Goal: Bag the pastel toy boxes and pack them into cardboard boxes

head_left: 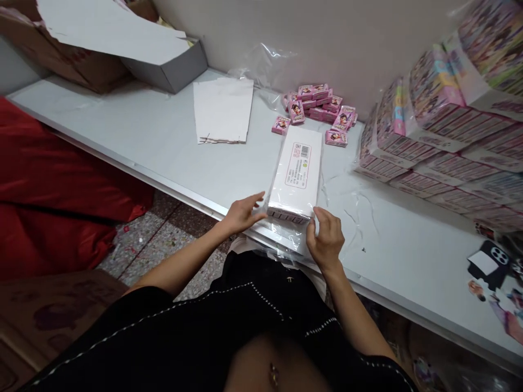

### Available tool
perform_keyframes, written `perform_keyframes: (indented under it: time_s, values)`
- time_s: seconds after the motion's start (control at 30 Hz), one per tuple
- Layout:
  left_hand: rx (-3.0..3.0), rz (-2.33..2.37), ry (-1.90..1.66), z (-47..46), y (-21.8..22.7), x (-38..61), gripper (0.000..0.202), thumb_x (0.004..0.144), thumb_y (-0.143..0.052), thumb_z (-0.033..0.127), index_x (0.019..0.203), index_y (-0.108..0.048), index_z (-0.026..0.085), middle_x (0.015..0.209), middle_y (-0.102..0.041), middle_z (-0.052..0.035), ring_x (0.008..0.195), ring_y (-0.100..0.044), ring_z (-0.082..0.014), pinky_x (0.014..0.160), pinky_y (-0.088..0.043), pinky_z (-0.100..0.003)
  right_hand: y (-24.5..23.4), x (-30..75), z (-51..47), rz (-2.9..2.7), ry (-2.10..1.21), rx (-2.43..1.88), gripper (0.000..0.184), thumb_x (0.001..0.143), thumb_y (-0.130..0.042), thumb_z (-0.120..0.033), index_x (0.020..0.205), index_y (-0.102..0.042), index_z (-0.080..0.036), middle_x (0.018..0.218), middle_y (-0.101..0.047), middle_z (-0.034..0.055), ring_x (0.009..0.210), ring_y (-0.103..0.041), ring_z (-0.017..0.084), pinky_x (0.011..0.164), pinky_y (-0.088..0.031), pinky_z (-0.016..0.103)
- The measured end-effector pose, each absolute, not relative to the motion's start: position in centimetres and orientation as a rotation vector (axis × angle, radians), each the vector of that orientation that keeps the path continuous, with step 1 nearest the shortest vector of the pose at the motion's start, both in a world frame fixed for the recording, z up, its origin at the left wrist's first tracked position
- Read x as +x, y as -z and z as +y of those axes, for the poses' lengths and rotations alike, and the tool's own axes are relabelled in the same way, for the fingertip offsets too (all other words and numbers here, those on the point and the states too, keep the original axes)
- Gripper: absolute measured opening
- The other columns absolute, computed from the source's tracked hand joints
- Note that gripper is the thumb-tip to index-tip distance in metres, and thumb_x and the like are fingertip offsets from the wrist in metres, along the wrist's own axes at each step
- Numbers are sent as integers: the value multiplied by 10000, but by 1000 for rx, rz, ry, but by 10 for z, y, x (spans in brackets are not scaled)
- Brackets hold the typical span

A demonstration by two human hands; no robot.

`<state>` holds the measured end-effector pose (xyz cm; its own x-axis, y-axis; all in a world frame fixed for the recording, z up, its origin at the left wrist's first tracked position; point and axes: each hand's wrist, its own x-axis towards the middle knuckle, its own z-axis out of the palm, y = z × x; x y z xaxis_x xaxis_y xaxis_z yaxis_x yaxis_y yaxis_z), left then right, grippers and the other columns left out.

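A white box (296,169) with printed text and a barcode lies lengthwise in front of me, inside a clear plastic bag (281,237). The bag's loose end spreads over the table edge toward my body. Beside the box's near left corner is my left hand (245,213), its thumb and fingers apart and close to the film. At the near right corner, the thumb and forefinger of my right hand (327,234) pinch the film of the bag. Several small pink boxes (297,111) lie in a loose pile just past the box's far end.
White card sheets (224,109) are stacked left of the box. A grey box (171,68) and a brown carton (81,68) stand at the back left. Wrapped pink boxes (425,125) are piled high on the right. A black phone (488,264) lies at the far right.
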<state>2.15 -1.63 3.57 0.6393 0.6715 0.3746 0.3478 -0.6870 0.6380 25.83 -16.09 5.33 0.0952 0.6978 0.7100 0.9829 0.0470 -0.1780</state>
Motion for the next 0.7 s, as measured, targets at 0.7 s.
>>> perform_keyframes:
  time_s: [0.7]
  values:
    - [2405,781,-1422,-43,-27,20,292,948,-543,173,1236,-587,201,1039,-727,-81,971,-711,-191,807,-606,-333,-70,235,-131,-1924,547,-1534,276,900,-684,-267,1147,-639,-153,907,-655,84,827,-549,198,744,-443,325]
